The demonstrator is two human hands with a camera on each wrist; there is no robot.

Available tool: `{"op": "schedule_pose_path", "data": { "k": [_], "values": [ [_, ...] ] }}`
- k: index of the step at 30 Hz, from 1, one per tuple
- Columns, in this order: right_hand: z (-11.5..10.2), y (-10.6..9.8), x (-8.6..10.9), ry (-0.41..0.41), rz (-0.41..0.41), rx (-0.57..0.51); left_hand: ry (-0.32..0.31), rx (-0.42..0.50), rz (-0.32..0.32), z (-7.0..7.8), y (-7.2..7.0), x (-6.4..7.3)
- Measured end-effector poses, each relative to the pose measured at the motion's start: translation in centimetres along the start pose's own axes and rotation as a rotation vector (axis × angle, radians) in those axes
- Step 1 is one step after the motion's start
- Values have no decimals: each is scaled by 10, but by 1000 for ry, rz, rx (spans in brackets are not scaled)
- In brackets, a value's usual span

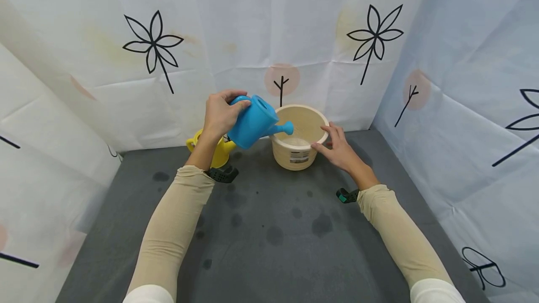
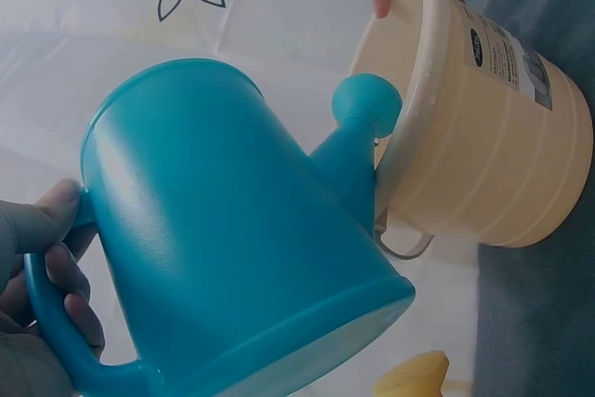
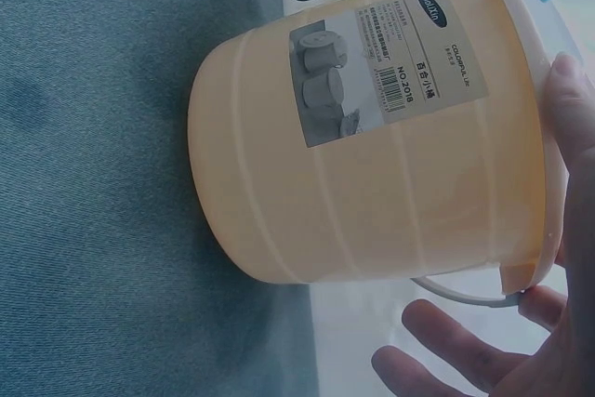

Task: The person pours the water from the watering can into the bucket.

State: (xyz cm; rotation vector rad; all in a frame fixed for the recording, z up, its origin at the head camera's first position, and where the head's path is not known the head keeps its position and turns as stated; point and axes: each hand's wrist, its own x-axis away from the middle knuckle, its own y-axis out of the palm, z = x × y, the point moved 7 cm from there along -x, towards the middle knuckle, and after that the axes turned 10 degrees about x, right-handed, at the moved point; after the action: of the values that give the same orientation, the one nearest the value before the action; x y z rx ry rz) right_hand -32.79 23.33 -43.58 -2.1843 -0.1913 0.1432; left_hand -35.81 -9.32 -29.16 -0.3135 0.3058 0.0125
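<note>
My left hand (image 1: 221, 115) grips the handle of a blue watering can (image 1: 251, 124), with the thumb at the handle's upper end. The can is held up and tilted, so its spout and round sprinkler head (image 2: 368, 104) reach over the rim of a cream plastic bucket (image 1: 281, 153). The bucket stands upright on the grey table, a printed label (image 3: 390, 67) on its side. On the bucket's right, my right hand (image 1: 340, 152) holds the rim between thumb and fingers. In the right wrist view the thumb (image 3: 569, 104) lies on the rim and two fingers spread away from the wall.
Behind my left forearm stands a yellow watering can (image 1: 221, 155), partly hidden. Dark wet-looking spots mark the grey tabletop (image 1: 269, 256). White cloth (image 1: 236, 36) with printed flowers hangs along the back and both sides. The bucket's thin handle (image 3: 465, 297) hangs at its far side.
</note>
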Motion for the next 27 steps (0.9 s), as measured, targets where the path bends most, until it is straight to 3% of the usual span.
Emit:
{"op": "schedule_pose_path", "data": {
  "k": [27],
  "values": [
    [0,0,0,-2,6,-14,4,-16,-22,2,2,-3]
  ]
}}
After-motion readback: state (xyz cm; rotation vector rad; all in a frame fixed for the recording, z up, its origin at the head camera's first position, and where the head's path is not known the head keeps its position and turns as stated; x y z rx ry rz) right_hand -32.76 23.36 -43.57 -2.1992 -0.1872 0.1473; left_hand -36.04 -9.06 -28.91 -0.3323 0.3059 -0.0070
